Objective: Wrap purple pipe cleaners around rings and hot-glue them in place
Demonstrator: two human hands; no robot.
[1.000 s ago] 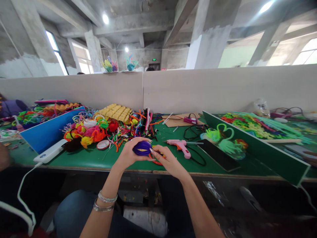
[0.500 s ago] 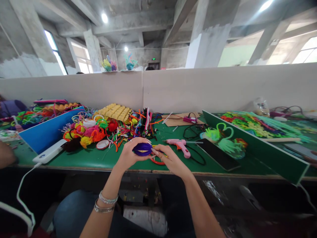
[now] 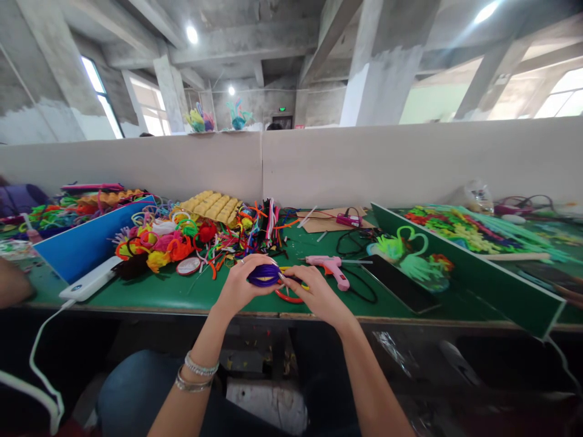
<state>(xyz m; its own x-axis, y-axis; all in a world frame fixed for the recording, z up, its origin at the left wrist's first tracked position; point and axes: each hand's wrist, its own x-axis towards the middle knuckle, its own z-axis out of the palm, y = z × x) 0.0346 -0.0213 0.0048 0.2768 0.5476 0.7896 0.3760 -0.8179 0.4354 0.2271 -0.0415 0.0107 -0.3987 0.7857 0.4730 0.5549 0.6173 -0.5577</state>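
My left hand (image 3: 241, 285) curls around a purple bundle (image 3: 263, 275) of strands, fingers over the top and thumb beneath, holding it over the green surface (image 3: 182, 298). Too tight a squeeze could crush its rounded form; too loose a grip might let the strands spread at the pale gap along its middle. At its right end, my right hand (image 3: 314, 294) is nearly closed, fingertips against the strands; whether it pinches one, I can't tell. A careless tug there could pull the bundle askew. Near those fingers, a red loop (image 3: 288, 299) might snag a strand. Farther right, the pink glue gun (image 3: 331, 267) points its nozzle toward my knuckles; if it's hot, drifting forward could burn me.
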